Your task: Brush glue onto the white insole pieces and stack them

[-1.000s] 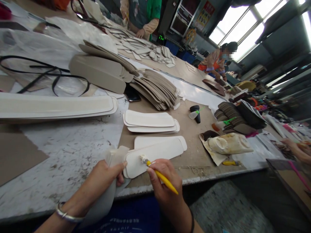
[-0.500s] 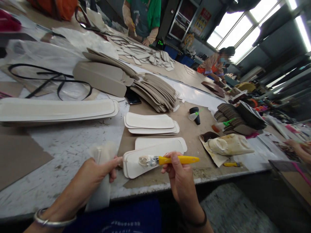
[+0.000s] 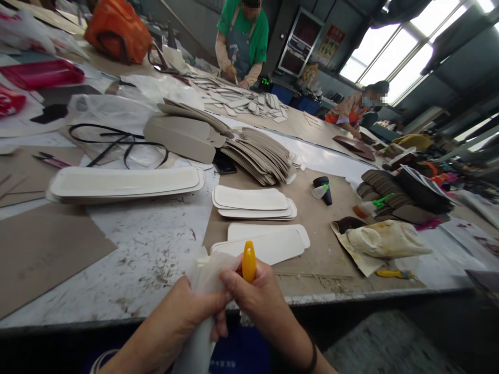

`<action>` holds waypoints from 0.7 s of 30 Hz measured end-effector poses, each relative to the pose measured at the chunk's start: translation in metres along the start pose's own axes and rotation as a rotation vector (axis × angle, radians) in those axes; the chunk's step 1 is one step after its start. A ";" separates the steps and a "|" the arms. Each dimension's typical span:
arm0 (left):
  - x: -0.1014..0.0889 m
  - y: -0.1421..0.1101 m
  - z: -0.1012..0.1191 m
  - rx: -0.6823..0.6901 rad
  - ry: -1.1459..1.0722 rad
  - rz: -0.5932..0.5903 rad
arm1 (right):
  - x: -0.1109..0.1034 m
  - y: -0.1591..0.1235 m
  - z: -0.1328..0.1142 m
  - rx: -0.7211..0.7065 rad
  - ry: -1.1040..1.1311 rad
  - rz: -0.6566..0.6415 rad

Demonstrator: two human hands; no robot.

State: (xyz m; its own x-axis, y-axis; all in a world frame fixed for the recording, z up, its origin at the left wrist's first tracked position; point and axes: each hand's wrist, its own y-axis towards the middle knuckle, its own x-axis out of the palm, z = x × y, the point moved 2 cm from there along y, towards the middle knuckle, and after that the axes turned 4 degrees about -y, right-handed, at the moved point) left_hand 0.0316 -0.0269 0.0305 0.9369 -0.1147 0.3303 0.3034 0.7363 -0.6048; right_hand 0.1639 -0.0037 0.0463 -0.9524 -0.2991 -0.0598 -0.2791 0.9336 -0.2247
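My left hand is closed around a bundle of thin whitish, partly see-through sheets at the table's front edge. Against the bundle's upper right edge, my right hand pinches with thumb and fingers. That same hand also grips a paint brush, its yellow handle pointing up and its bristles low, mostly hidden beneath the hand. Just beyond my hands lie overlapping white rounded strips, partly covered by them. Farther back is a second small stack of white strips.
Long white strips are stacked at left. Brown pieces fan out behind, beside a phone. At right lie a stained cream container and another yellow brush. Co-workers stand across the table.
My right hand has moved left to the sheet bundle and turned the brush from level to upright. Its fingers now touch the bundle's edge. The view has shifted somewhat left.
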 end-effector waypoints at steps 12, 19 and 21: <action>0.009 0.002 0.003 0.070 -0.331 0.126 | -0.011 0.002 0.018 -0.159 -0.273 0.326; 0.013 0.008 -0.001 0.159 -0.343 0.199 | -0.016 0.003 0.020 -0.063 -0.038 0.296; 0.017 0.009 -0.002 0.213 -0.332 0.157 | -0.011 -0.001 0.023 -0.014 0.054 0.180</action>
State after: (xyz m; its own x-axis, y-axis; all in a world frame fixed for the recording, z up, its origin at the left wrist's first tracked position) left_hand 0.0509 -0.0241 0.0291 0.8516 0.2051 0.4824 0.0858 0.8533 -0.5143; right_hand 0.1772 -0.0065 0.0245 -0.9921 -0.1167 -0.0453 -0.1053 0.9737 -0.2018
